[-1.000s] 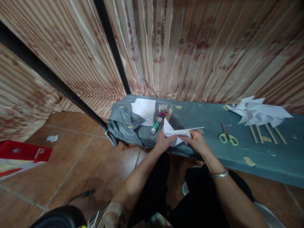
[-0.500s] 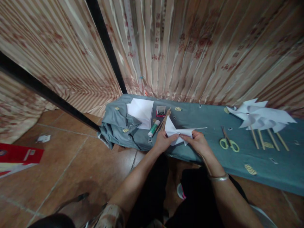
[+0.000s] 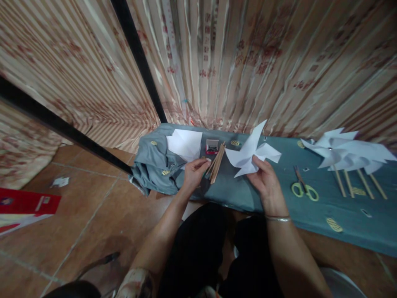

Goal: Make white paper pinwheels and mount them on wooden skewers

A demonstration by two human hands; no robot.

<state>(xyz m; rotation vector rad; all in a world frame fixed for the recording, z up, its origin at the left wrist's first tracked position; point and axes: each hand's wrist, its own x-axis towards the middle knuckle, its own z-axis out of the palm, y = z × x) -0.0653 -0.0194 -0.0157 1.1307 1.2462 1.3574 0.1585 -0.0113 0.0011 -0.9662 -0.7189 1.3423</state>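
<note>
My right hand (image 3: pixel 263 176) holds a folded white paper pinwheel (image 3: pixel 248 154) by its middle, thumb on top, above the cloth. To its left, my left hand (image 3: pixel 196 173) is closed with fingertips at the white end of a glue stick (image 3: pixel 208 160); the hand hides most of the stick. Just right of these fingers lies a bundle of thin wooden sticks (image 3: pixel 218 163). Behind them stands a small open red box (image 3: pixel 212 146) with small dark pieces inside. A stack of white paper (image 3: pixel 186 142) lies beyond my left hand.
Scissors with yellow-green handles (image 3: pixel 302 188) lie right of my right hand. Several finished pinwheels (image 3: pixel 344 151) on sticks rest farther right. The green cloth (image 3: pixel 273 203) covers a long bench before a curtain (image 3: pixel 248 62). A black pole (image 3: pixel 139 58) rises at the left.
My left hand has let go of the pinwheel and moved left to the glue stick. My right hand alone now holds the pinwheel, turned with its face up and blades spread.
</note>
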